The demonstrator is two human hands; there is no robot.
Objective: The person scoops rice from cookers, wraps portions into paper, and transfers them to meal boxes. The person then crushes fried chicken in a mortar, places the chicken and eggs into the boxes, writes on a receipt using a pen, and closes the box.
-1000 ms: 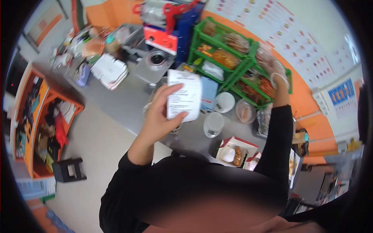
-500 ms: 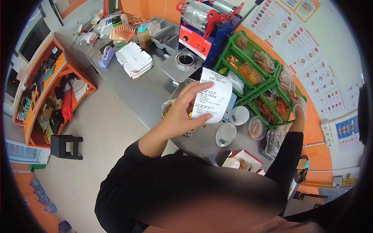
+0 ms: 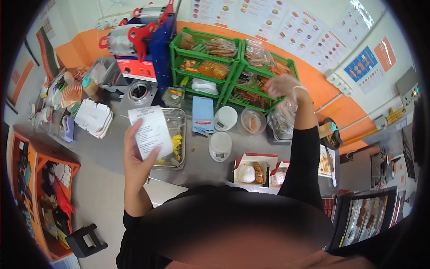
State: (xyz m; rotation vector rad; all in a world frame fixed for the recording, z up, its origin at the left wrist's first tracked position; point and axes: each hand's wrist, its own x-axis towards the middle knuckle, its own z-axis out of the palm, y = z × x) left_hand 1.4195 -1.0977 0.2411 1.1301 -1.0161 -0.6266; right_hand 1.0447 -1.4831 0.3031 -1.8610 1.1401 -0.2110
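My left hand [image 3: 135, 159] grips a printed paper receipt [image 3: 151, 130] between thumb and fingers, above a clear tray [image 3: 182, 130] with yellow pieces in it. My right hand [image 3: 285, 87], in a thin clear glove, is in front of the right-hand green basket rack [image 3: 293, 67]. Motion smears its fingers, so what they hold, if anything, is unclear. Plastic-wrapped sticks [image 3: 258, 56] lie in that rack's top tier. Below my right hand is a clear plastic bag [image 3: 281, 123], beside a round clear tub [image 3: 253, 121].
Two white scales [image 3: 220, 143] and a blue box [image 3: 203, 114] stand mid-counter. An open meal box [image 3: 239, 163] holds rice [image 3: 246, 174] and fried chicken [image 3: 258, 172]. A cup-sealing machine [image 3: 134, 69] stands behind. White folded boxes [image 3: 94, 117] lie left; a black stool [image 3: 85, 242] is on the floor.
My view has turned right, showing more of the counter. My right hand has come away from the racks' right edge and is now blurred before them. My left hand still holds the receipt.
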